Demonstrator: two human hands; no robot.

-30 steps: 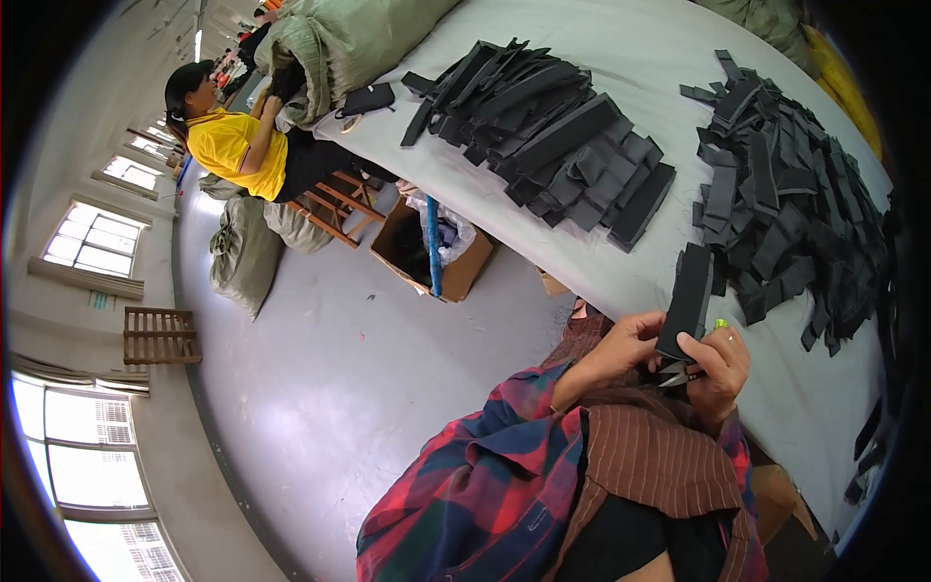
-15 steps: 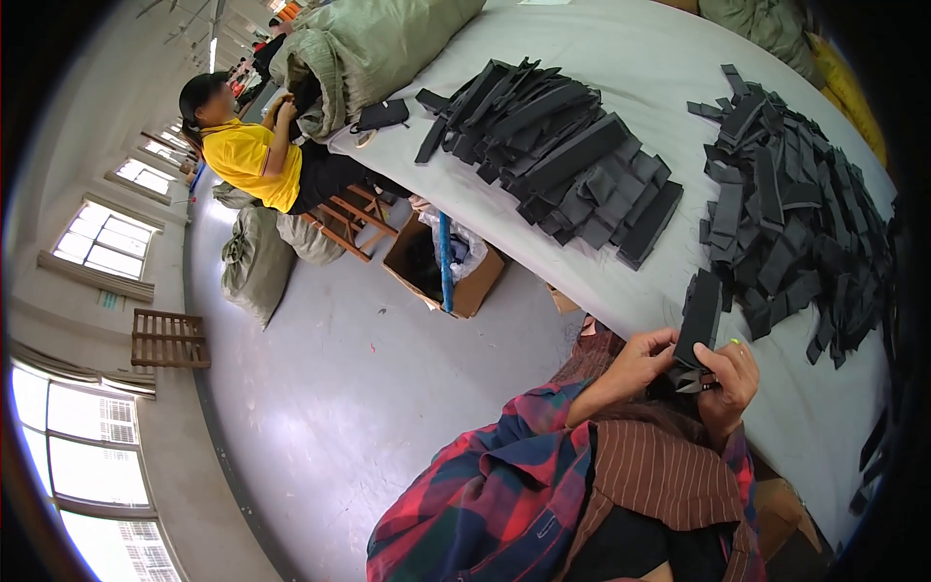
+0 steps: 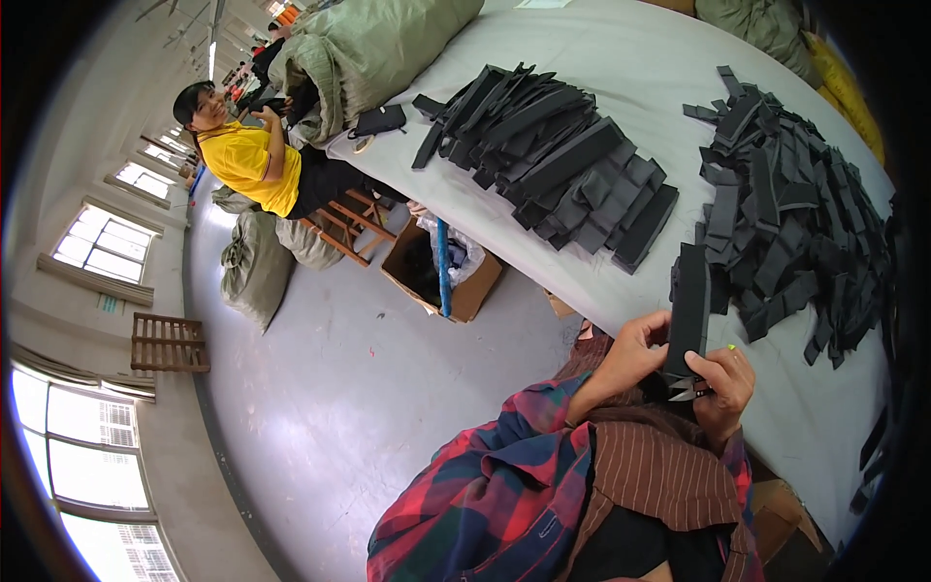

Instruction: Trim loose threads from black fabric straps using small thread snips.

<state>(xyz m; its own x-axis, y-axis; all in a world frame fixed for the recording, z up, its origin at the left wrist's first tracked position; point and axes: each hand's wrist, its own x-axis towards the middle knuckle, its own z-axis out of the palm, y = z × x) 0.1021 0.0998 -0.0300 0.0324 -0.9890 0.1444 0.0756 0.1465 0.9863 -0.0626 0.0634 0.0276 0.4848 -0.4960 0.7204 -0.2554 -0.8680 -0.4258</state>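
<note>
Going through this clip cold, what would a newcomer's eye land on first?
Probably the two heaps of dark strips, one at the table's middle, the other at its right. Next, the left hand and right hand holding a dark strip at the near edge, and the bright yellow shirt at upper left.

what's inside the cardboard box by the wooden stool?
The cardboard box holds crumpled clear plastic and dark material. Its bottom is covered; a blue bar hides part of the contents.
</note>
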